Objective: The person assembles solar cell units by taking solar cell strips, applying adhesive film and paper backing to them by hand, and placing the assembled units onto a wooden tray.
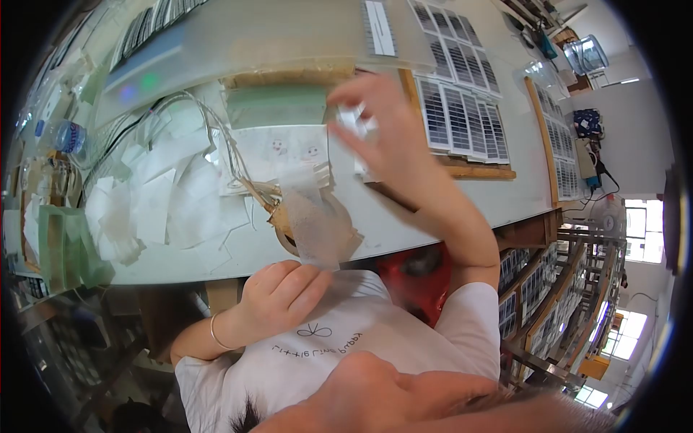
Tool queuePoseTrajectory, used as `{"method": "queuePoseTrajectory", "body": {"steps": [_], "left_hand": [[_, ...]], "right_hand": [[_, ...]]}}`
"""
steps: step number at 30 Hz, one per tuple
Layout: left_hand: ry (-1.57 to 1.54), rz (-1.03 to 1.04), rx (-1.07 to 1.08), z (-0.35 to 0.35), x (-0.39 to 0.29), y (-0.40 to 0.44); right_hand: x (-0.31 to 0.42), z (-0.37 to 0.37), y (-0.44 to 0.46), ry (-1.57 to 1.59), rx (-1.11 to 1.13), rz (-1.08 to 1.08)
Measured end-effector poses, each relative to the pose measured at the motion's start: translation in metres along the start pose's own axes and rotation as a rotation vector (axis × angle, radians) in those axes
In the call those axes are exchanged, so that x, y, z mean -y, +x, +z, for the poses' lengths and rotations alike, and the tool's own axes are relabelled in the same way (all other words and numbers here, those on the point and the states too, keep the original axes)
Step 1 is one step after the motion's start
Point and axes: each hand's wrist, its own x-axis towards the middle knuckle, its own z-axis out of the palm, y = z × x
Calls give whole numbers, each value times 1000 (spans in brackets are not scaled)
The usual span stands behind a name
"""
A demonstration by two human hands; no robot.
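Observation:
My left hand [285, 292], with a bracelet at the wrist, is closed near the table's front edge. Its fingertips pinch the lower end of a translucent frosted strip [310, 216], which lies over a round brown object wrapped in tape [343, 242]. Blurred by motion, my right hand [372, 119] is above the table further forward, thumb and fingers apart. Something shiny and pale [356, 124] shows by its fingers, too blurred to make out. To its left are a greenish glass plate [278, 105] and a white sheet with small printed faces [289, 148].
Loose white sheets [155, 195] cover the left side, beside cables [224, 130] and a plastic bottle [71, 137]. Framed dark panels [462, 119] lie at the right. A wide translucent board [274, 36] spans the back. Racks [556, 303] stand at the lower right.

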Motion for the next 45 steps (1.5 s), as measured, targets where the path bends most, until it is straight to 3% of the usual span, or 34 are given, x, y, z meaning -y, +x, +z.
{"method": "queuePoseTrajectory", "body": {"steps": [2, 4, 7, 9, 14, 16, 19, 21, 23, 24, 25, 27, 30, 38, 41, 43, 45], "left_hand": [[-39, -5, -9, -1, 0, 0], [-112, -45, 24, -3, 1, 1], [-79, -71, -38, -2, -3, -2], [-88, -86, -53, -6, -4, -4], [-173, -132, -69, -13, 1, -6], [-138, -98, -51, -12, 4, -10], [-122, -58, -85, -14, 5, -11], [-127, -33, -81, -17, 5, -17], [-123, 48, -104, -19, 6, -16], [-129, 34, -94, -19, 5, -17], [-120, 53, -107, -17, 4, -17], [-111, 67, -118, -13, 4, -17], [-25, 53, -72, -10, 3, -16], [54, -38, -120, 10, 6, -12], [45, -33, -121, 15, 8, -14], [34, -10, -115, 17, 9, -18], [33, -8, -107, 18, 10, -19]], "right_hand": [[-33, -31, 42, -264, -113, -28], [-97, -53, 88, -562, -156, -224], [-140, -65, 124, -574, -20, -49], [-164, -66, 139, -410, 238, 64], [-153, -61, 141, -366, 48, 124], [-140, -77, 144, -62, -34, 221], [-58, -97, 125, 395, -70, 107], [6, -91, 96, 478, -49, 122], [23, -73, 55, 430, 140, 223], [36, -54, 35, 562, 241, 308], [37, -30, 14, 577, 296, 175], [48, 0, -13, 634, 410, 330], [37, 16, -19, 539, 468, 352], [26, 29, -25, 497, 373, 199], [22, 31, -27, 349, 319, 95], [14, 31, -30, 113, 133, -107], [9, 30, -35, 153, 172, -22]]}}
